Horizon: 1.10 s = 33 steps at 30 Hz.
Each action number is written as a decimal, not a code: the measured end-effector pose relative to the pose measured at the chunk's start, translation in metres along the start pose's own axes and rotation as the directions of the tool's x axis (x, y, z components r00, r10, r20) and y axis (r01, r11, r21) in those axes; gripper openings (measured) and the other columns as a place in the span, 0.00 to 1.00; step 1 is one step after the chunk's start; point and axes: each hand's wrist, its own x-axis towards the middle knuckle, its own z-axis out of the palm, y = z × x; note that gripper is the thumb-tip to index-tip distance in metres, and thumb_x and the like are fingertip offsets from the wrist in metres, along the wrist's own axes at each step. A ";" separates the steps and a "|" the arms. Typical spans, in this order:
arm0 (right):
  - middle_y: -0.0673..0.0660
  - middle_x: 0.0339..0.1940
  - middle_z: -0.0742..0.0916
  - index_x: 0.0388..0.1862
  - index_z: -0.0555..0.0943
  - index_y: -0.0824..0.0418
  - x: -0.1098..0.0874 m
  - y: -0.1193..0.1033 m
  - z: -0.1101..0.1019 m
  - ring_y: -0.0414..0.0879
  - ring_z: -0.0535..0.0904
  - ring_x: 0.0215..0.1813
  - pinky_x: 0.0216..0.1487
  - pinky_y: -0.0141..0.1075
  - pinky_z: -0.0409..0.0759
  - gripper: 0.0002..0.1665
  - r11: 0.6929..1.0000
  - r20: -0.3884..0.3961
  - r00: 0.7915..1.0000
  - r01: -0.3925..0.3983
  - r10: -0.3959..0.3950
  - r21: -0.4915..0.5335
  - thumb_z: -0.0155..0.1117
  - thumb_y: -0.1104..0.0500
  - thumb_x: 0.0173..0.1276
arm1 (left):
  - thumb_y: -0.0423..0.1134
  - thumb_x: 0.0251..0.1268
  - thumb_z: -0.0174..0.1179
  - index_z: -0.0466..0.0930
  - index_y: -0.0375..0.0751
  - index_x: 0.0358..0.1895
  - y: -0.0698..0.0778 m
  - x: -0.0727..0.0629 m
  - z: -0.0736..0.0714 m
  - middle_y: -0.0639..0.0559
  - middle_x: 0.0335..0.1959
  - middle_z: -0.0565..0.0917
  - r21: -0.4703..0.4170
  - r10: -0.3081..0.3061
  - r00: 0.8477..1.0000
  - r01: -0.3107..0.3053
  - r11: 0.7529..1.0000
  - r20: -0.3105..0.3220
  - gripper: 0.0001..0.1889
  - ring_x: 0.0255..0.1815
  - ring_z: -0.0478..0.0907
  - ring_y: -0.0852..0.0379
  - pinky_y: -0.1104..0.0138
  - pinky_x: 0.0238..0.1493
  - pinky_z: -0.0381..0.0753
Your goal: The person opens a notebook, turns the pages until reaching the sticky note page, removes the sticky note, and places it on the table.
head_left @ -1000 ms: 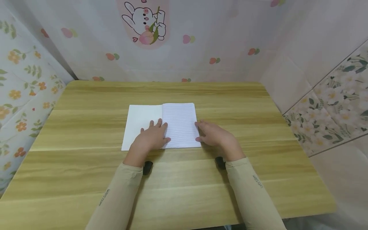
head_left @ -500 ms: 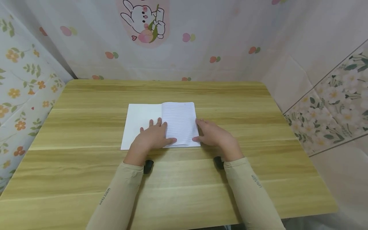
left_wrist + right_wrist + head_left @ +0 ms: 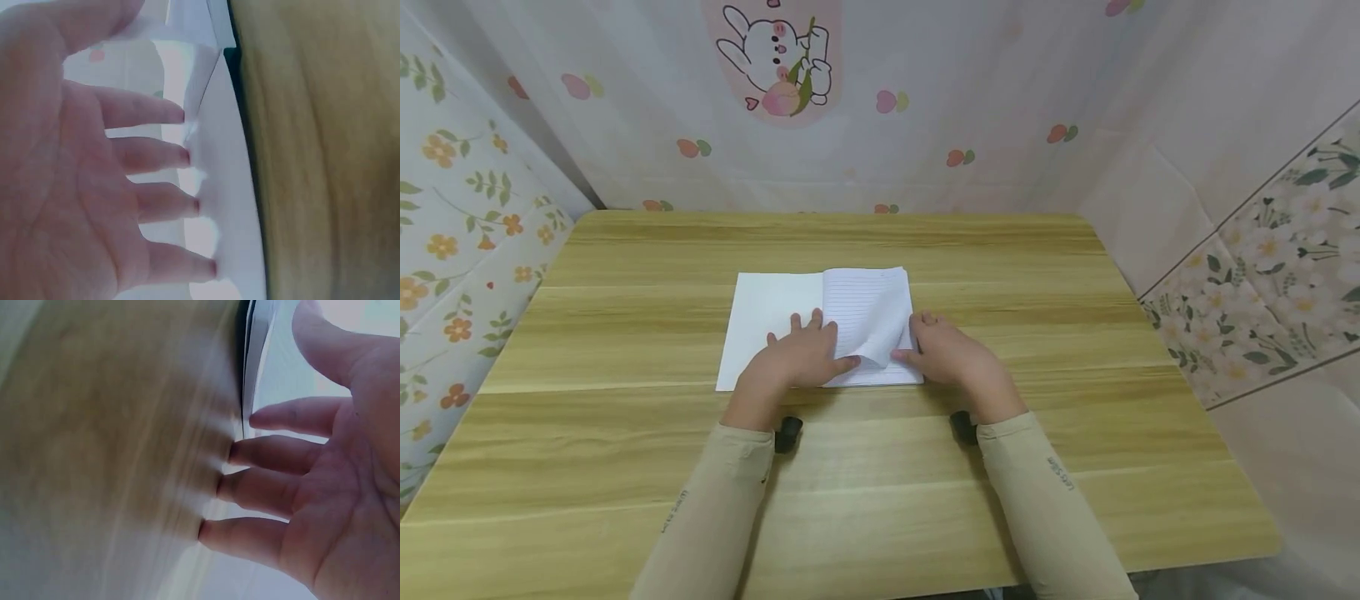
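An open notebook (image 3: pixel 775 293) lies on the table, a blank white side at left and ruled paper at right. One ruled page (image 3: pixel 880 333) is lifted and bowed, its lower right corner curled toward the middle. My left hand (image 3: pixel 795 354) rests with spread fingers across the blank side near the fold, thumb reaching to the curled page. In the left wrist view those fingers (image 3: pixel 164 203) touch the paper, nearly straight. My right hand (image 3: pixel 955 354) is at the notebook's right edge, thumb toward the raised page. Its fingers (image 3: pixel 256 487) reach down beside the page stack in the right wrist view.
The wood-grain table (image 3: pixel 1037 275) extends around the notebook on all sides. A curtain with a rabbit print (image 3: pixel 782 62) hangs behind it, and flowered cloths stand at left and right. Each wrist carries a small black device (image 3: pixel 788 435).
The ruled page lay flat one second ago; its lower right part has risen and curled leftward. My right hand and its thumb have shifted slightly left. The left thumb has reached farther right.
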 end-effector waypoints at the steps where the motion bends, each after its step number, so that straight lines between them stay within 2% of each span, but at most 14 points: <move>1: 0.75 0.86 0.61 0.85 0.55 0.73 0.000 0.001 0.000 0.68 0.55 0.88 0.88 0.58 0.57 0.49 1.000 0.004 1.000 0.001 -0.001 -0.001 0.58 0.42 0.83 | 0.62 0.81 0.51 0.63 0.34 0.81 -0.003 0.001 -0.001 0.30 0.88 0.46 -0.022 0.013 1.000 -0.013 1.000 -0.001 0.40 0.88 0.39 0.22 0.17 0.74 0.49; 4: 0.75 0.87 0.59 0.85 0.55 0.74 0.001 0.002 0.000 0.67 0.53 0.89 0.89 0.57 0.55 0.48 1.000 0.016 1.000 0.014 -0.014 -0.009 0.59 0.44 0.83 | 0.55 0.85 0.46 0.61 0.33 0.82 -0.011 0.003 -0.004 0.31 0.88 0.49 -0.116 0.045 0.999 -0.047 0.992 -0.016 0.36 0.87 0.40 0.22 0.17 0.75 0.47; 6: 0.75 0.87 0.59 0.85 0.54 0.74 0.001 0.001 0.001 0.67 0.52 0.89 0.89 0.57 0.54 0.49 1.000 0.025 0.999 0.023 -0.022 -0.013 0.60 0.44 0.83 | 0.51 0.85 0.44 0.61 0.31 0.82 -0.017 0.002 -0.007 0.31 0.85 0.61 -0.200 0.077 0.995 -0.088 0.976 -0.060 0.34 0.86 0.55 0.27 0.24 0.77 0.57; 9: 0.74 0.87 0.58 0.85 0.53 0.74 0.000 0.000 0.000 0.66 0.51 0.90 0.89 0.56 0.53 0.50 1.000 0.030 0.999 0.027 -0.026 -0.009 0.61 0.45 0.83 | 0.46 0.82 0.44 0.60 0.30 0.81 -0.026 -0.005 -0.013 0.30 0.77 0.73 -0.317 0.072 0.984 -0.122 0.941 -0.165 0.33 0.77 0.72 0.33 0.36 0.75 0.71; 11: 0.74 0.87 0.58 0.86 0.53 0.73 -0.001 -0.001 0.000 0.66 0.51 0.90 0.89 0.56 0.53 0.49 1.000 0.028 0.999 0.024 -0.024 0.000 0.61 0.46 0.83 | 0.42 0.79 0.46 0.56 0.32 0.83 -0.028 -0.012 -0.020 0.29 0.75 0.75 -0.367 0.029 0.964 -0.128 0.921 -0.263 0.34 0.72 0.77 0.35 0.41 0.71 0.77; 12: 0.74 0.87 0.58 0.86 0.53 0.73 -0.001 -0.002 0.000 0.66 0.51 0.90 0.89 0.56 0.53 0.49 1.000 0.026 0.999 0.022 -0.022 0.002 0.61 0.46 0.83 | 0.40 0.78 0.48 0.52 0.35 0.85 -0.028 -0.015 -0.023 0.29 0.79 0.70 -0.368 -0.007 0.952 -0.112 0.923 -0.307 0.36 0.75 0.74 0.34 0.40 0.71 0.77; 14: 0.73 0.88 0.57 0.86 0.53 0.72 -0.001 -0.002 -0.001 0.65 0.51 0.90 0.89 0.56 0.53 0.49 1.000 0.023 1.000 0.015 -0.015 0.006 0.61 0.46 0.82 | 0.34 0.73 0.51 0.46 0.42 0.88 -0.027 -0.022 -0.027 0.31 0.85 0.61 -0.297 -0.069 0.922 -0.052 0.953 -0.381 0.42 0.82 0.65 0.30 0.33 0.75 0.70; 16: 0.73 0.87 0.58 0.86 0.53 0.72 -0.002 -0.002 -0.002 0.66 0.51 0.90 0.89 0.56 0.53 0.49 1.000 0.020 1.000 0.009 -0.010 0.005 0.62 0.46 0.82 | 0.29 0.69 0.54 0.46 0.50 0.89 -0.023 -0.026 -0.030 0.35 0.88 0.54 -0.158 -0.085 0.900 0.018 0.987 -0.428 0.46 0.86 0.54 0.28 0.25 0.77 0.59; 17: 0.74 0.87 0.58 0.86 0.53 0.72 -0.002 -0.002 -0.002 0.66 0.51 0.90 0.89 0.57 0.53 0.49 1.000 0.019 1.000 0.008 -0.008 0.004 0.62 0.46 0.82 | 0.27 0.67 0.55 0.48 0.53 0.89 -0.021 -0.028 -0.029 0.38 0.89 0.52 -0.064 -0.074 0.900 0.051 0.997 -0.430 0.48 0.88 0.49 0.28 0.22 0.77 0.54; 20: 0.74 0.87 0.57 0.86 0.53 0.72 -0.002 -0.001 -0.003 0.67 0.50 0.90 0.89 0.57 0.53 0.49 1.000 0.023 1.000 0.002 -0.002 0.005 0.61 0.46 0.83 | 0.24 0.66 0.57 0.59 0.57 0.86 -0.017 -0.028 -0.025 0.45 0.89 0.55 0.167 -0.010 0.934 0.074 0.983 -0.357 0.45 0.90 0.42 0.31 0.19 0.77 0.40; 22: 0.74 0.88 0.57 0.86 0.53 0.71 -0.002 -0.001 -0.002 0.67 0.50 0.90 0.89 0.57 0.53 0.49 1.000 0.028 1.000 0.000 -0.001 0.009 0.61 0.46 0.83 | 0.24 0.70 0.54 0.64 0.53 0.84 -0.016 -0.026 -0.020 0.46 0.88 0.60 0.208 0.022 0.965 0.033 0.978 -0.260 0.39 0.90 0.45 0.33 0.22 0.80 0.42; 24: 0.74 0.88 0.57 0.86 0.54 0.71 -0.002 -0.001 -0.002 0.66 0.50 0.90 0.89 0.57 0.53 0.48 1.000 0.028 1.000 0.002 -0.002 0.011 0.61 0.46 0.83 | 0.25 0.74 0.49 0.65 0.48 0.83 -0.016 -0.022 -0.015 0.46 0.86 0.63 0.173 0.032 0.987 -0.004 0.985 -0.158 0.35 0.90 0.49 0.34 0.28 0.84 0.46; 27: 0.73 0.87 0.58 0.86 0.55 0.71 -0.002 0.000 -0.002 0.66 0.50 0.90 0.89 0.57 0.53 0.48 1.000 0.025 1.000 0.002 -0.002 0.015 0.63 0.46 0.82 | 0.25 0.76 0.42 0.63 0.43 0.84 -0.017 -0.018 -0.009 0.41 0.87 0.61 0.054 0.023 0.999 -0.021 0.998 -0.042 0.34 0.89 0.50 0.32 0.34 0.85 0.55; 33: 0.75 0.86 0.60 0.84 0.58 0.72 -0.002 0.000 -0.002 0.67 0.53 0.89 0.88 0.58 0.55 0.46 1.000 0.009 1.000 0.012 -0.012 0.006 0.63 0.47 0.82 | 0.36 0.86 0.40 0.59 0.39 0.85 -0.023 -0.014 -0.006 0.34 0.88 0.52 -0.045 0.066 0.997 -0.064 0.997 0.031 0.29 0.88 0.44 0.27 0.37 0.86 0.53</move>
